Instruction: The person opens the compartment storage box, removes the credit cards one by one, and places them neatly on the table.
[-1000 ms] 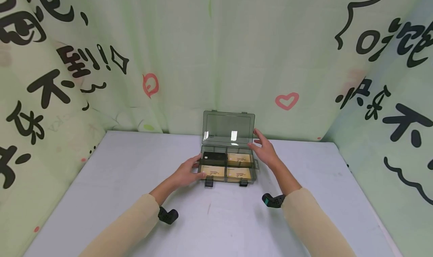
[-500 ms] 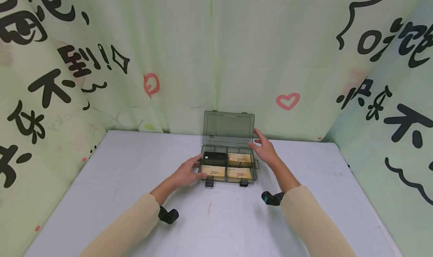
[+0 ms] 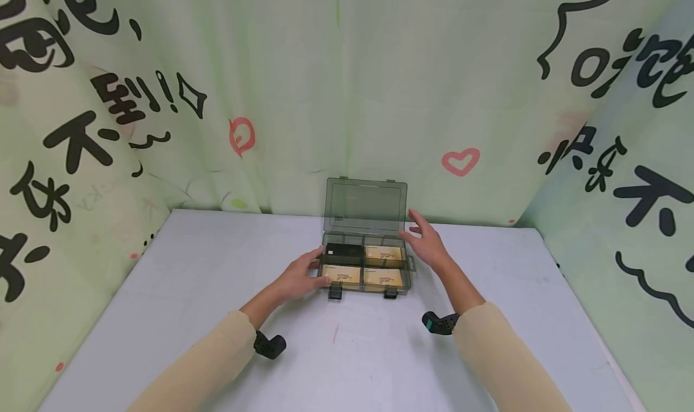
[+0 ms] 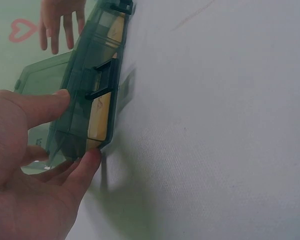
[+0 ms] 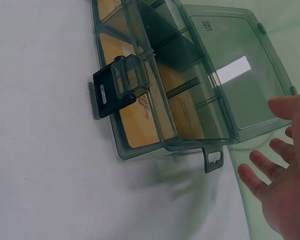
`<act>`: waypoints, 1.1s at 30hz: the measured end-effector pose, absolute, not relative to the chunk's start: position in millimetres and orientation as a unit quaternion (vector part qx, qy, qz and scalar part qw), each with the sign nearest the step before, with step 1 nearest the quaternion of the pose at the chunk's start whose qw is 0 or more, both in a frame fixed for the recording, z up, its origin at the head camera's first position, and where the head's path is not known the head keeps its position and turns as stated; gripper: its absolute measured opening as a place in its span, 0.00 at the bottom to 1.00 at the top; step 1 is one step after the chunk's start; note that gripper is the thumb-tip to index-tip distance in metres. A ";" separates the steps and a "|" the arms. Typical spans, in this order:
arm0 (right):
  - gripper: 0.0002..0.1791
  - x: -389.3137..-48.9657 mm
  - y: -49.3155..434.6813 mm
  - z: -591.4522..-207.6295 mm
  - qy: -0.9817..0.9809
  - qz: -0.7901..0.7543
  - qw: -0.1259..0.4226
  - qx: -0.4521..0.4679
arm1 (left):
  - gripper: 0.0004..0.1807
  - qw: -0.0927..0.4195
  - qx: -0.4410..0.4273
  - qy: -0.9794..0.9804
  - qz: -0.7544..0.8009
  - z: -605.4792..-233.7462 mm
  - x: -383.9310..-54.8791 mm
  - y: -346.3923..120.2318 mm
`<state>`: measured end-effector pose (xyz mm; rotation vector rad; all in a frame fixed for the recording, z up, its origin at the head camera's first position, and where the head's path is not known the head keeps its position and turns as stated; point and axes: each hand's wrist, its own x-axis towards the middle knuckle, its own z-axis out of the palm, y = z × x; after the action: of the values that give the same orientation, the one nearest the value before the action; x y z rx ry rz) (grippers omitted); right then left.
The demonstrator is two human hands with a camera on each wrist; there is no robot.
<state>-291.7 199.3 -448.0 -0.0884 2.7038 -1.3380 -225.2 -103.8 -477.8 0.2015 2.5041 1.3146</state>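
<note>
A translucent grey-green plastic storage box (image 3: 360, 290) stands on the table with its lid (image 3: 365, 204) raised at the back. Dividers split it into compartments: a black rectangular item (image 3: 344, 251) lies back left, and yellow card-like pieces (image 3: 384, 253) fill the others in view. My left hand (image 3: 297, 277) grips the box's left end, thumb over the front rim and fingers at the side. Beside the lid's right edge is my right hand (image 3: 426, 244), fingers loosely spread. In the right wrist view its thumb (image 5: 285, 106) overlaps the lid's edge; nothing is held.
Two dark latches (image 5: 115, 85) hang unfastened at the box's front. The white-covered table (image 3: 347, 352) ends at a pale green printed curtain (image 3: 347, 99) close behind the lid. Black wrist devices (image 3: 269, 344) sit under both sleeves.
My right hand has moved slightly right and down, away from the lid's edge. The left hand and the box stay where they were.
</note>
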 end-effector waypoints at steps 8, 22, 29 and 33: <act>0.36 -282.0 206.0 -453.8 0.895 -0.442 0.056 -0.032 | 0.44 0.156 0.063 0.873 0.458 -475.2 -223.1 -104.1; 0.31 -272.0 208.2 -461.2 0.899 -0.432 0.058 -0.029 | 0.44 0.157 0.071 0.867 0.467 -476.9 -224.2 -106.8; 0.26 -268.0 208.8 -465.6 0.899 -0.432 0.056 -0.040 | 0.44 0.158 0.075 0.869 0.463 -477.6 -224.2 -105.8; 0.24 -267.3 209.5 -467.7 0.897 -0.435 0.059 -0.043 | 0.44 0.158 0.077 0.869 0.463 -477.8 -224.6 -104.8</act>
<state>-267.3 209.5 -467.7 -0.1307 2.7173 -1.3188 -224.6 -104.8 -477.8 0.2192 2.4837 1.3249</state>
